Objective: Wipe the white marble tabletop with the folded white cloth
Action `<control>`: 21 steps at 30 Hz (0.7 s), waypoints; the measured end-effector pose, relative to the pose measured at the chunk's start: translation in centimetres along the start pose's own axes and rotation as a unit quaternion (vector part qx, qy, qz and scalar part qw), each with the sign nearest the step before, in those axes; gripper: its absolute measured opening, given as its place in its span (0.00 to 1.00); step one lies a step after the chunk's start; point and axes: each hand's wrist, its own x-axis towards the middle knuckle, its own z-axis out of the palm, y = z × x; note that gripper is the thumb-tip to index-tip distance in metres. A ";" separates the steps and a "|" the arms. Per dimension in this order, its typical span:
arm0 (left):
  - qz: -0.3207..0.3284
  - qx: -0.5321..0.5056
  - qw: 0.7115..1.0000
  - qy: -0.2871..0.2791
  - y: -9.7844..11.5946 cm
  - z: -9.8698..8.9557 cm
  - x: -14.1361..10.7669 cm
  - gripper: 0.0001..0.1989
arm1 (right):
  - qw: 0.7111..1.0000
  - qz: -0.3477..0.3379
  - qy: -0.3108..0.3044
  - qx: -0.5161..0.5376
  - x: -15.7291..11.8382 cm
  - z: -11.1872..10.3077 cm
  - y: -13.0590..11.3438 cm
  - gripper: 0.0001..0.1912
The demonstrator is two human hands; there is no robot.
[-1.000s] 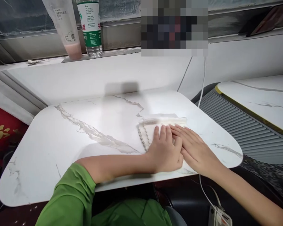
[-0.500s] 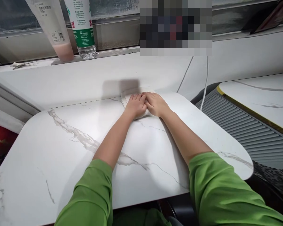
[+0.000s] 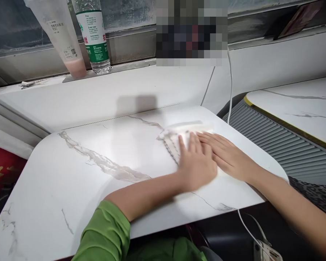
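A white cloth (image 3: 176, 136) with a dark stitched edge lies on the white marbled table (image 3: 97, 203), right of its middle. My left hand (image 3: 197, 165) rests flat on the cloth, fingers spread and pointing away from me, slightly blurred. Beside it my right hand (image 3: 228, 154) reaches in from the right with its fingers stretched out over the cloth's right part, their tips close to my left fingers. Both palms face down, and the hands cover much of the cloth.
On the sill behind the table stand a plastic cup (image 3: 58, 40) with pink liquid and a water bottle (image 3: 93, 40). A white cable (image 3: 230, 87) hangs at the right. Another marbled table (image 3: 301, 103) is further right. A phone (image 3: 266, 250) sits below the front edge.
Both hands and the cloth have moved right and closer to me, away from the table's back edge. My left fingers are more spread. The view has shifted slightly.
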 end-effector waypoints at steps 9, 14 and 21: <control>0.051 -0.064 0.996 -0.041 8.2 0.0 0.6 0.27 | 0.995 0.094 0.006 -0.021 -10.3 -2.9 2.9 0.30; 0.044 -0.071 0.996 -0.035 7.1 0.2 1.3 0.26 | 0.998 0.068 -0.005 -0.016 -8.3 -2.8 3.6 0.31; 0.015 -0.049 0.998 -0.030 4.0 0.8 3.6 0.25 | 0.999 0.031 -0.016 -0.023 -3.4 -1.8 5.2 0.28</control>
